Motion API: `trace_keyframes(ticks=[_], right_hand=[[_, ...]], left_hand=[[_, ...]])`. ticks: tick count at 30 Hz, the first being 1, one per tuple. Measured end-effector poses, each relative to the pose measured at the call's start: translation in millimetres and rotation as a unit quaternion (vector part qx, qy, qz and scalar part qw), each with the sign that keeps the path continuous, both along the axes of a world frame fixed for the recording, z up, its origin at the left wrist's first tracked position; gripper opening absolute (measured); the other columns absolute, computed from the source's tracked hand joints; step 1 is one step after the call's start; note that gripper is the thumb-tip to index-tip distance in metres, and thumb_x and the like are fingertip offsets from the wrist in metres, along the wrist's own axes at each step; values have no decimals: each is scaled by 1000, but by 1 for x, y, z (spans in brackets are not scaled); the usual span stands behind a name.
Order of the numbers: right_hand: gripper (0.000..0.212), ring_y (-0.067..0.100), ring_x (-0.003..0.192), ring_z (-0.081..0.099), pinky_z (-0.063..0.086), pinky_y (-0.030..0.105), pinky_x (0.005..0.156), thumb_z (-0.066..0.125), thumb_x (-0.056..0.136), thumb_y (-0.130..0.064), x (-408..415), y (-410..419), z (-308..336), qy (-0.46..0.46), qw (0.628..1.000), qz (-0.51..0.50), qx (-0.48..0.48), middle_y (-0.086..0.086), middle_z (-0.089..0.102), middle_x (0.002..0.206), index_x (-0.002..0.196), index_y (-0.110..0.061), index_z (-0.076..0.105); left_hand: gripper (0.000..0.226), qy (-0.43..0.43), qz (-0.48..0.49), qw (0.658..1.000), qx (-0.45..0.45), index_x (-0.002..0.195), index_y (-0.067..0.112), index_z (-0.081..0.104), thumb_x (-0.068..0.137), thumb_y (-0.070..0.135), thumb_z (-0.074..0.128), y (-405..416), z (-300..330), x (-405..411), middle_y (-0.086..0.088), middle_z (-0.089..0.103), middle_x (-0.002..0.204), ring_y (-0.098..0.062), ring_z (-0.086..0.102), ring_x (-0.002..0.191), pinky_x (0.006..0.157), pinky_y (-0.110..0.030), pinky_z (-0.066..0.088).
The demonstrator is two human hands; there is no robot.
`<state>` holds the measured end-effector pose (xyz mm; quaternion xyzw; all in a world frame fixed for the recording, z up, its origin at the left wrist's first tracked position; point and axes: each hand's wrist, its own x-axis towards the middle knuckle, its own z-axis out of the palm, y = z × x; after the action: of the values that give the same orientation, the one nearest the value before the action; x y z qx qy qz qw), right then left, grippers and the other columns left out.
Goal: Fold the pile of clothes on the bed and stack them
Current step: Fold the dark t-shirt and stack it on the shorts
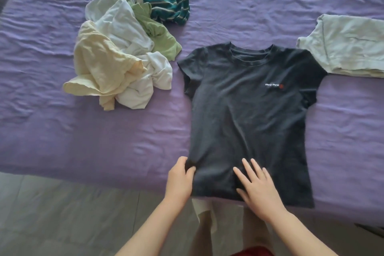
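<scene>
A dark grey T-shirt with a small white logo lies spread flat, front up, on the purple bed sheet, its hem at the bed's near edge. My left hand pinches the shirt's lower left side edge between thumb and fingers. Flat on the lower middle of the shirt rests my right hand, its fingers straight and spread. A crumpled pile of clothes lies to the upper left: cream, white, light green and a teal striped piece. A folded pale blue garment sits at the right.
The bed's near edge runs across the lower part of the view, with grey floor tiles below it. Bare wrinkled sheet lies between the pile and the near edge.
</scene>
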<state>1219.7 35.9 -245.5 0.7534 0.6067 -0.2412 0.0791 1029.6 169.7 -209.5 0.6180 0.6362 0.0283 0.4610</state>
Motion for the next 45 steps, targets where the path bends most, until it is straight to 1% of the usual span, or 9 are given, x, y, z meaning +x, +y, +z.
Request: trace_keyframes(ticks=[5, 13, 16, 21, 24, 29, 35, 39, 45], right_hand=[[73, 33, 123, 39, 50, 52, 84, 0, 94, -54, -25, -8, -1, -24, 997, -66, 2, 13, 55, 132, 119, -23, 61], [66, 34, 118, 55, 51, 52, 82, 7, 97, -50, -18, -10, -2, -33, 997, -51, 49, 11, 58, 129, 110, -28, 67], [38, 35, 122, 50, 48, 55, 86, 44, 88, -44, 1, -15, -2, -41, 996, -56, 49, 12, 55, 132, 118, -30, 62], [50, 30, 118, 56, 50, 50, 86, 83, 63, -26, 34, -42, -9, -9, 994, -87, 68, 10, 59, 128, 110, -28, 68], [16, 31, 113, 57, 53, 46, 83, 64, 80, -26, 47, -48, -6, -27, 970, -191, 149, 13, 62, 120, 92, -19, 72], [53, 39, 116, 51, 46, 48, 88, 70, 78, -9, 90, -29, -3, -41, 916, -391, 82, 21, 48, 134, 129, -11, 53], [65, 27, 74, 59, 47, 40, 64, 65, 84, -17, 100, -36, 13, 21, 922, -379, 80, 5, 58, 88, 142, -19, 36], [55, 19, 54, 53, 41, 32, 41, 67, 83, -14, 102, -60, 21, 72, 931, -329, 138, 0, 50, 93, 133, -26, 47], [39, 16, 67, 64, 49, 27, 48, 73, 79, -14, 106, -85, 21, 66, 925, -342, 154, 1, 56, 106, 117, -17, 63]], left_hand=[[30, 152, 34, 987, -26, 95, 21, 56, 87, 50, 57, -2, 10, -23, 8, 61, 94, -21, 59, 95, 71, -29, 37], [63, 288, -243, 916, 136, 116, 19, 60, 59, 30, 85, -1, 0, -8, -7, 62, 106, -29, 60, 93, 72, -37, 49], [83, 233, -385, 869, 205, 122, 20, 63, 44, 24, 90, -5, -10, 12, -17, 58, 127, -36, 59, 111, 84, -47, 53], [70, 202, -578, 779, 136, 148, 38, 12, 92, 35, 53, -21, -14, 55, -10, -14, 158, -35, -8, 145, 114, -57, 9], [64, 219, -569, 784, 116, 149, 35, 2, 98, 34, 40, -26, -15, 77, -9, -24, 155, -33, -19, 143, 115, -56, 2], [63, 219, -586, 772, 117, 150, 30, 0, 100, 33, 38, -21, -15, 126, -10, -20, 156, -33, -19, 143, 115, -56, 1], [63, 199, -622, 746, 133, 150, 30, -1, 100, 34, 37, -18, -10, 187, -10, -19, 157, -34, -18, 143, 115, -56, 1], [63, 173, -638, 735, 151, 150, 31, -1, 100, 36, 36, -23, -12, 219, -9, -17, 157, -33, -16, 144, 114, -57, 2], [71, 168, -664, 711, 160, 149, 33, -8, 97, 44, 40, -35, -19, 249, -8, -18, 157, -32, -15, 144, 113, -57, 4]])
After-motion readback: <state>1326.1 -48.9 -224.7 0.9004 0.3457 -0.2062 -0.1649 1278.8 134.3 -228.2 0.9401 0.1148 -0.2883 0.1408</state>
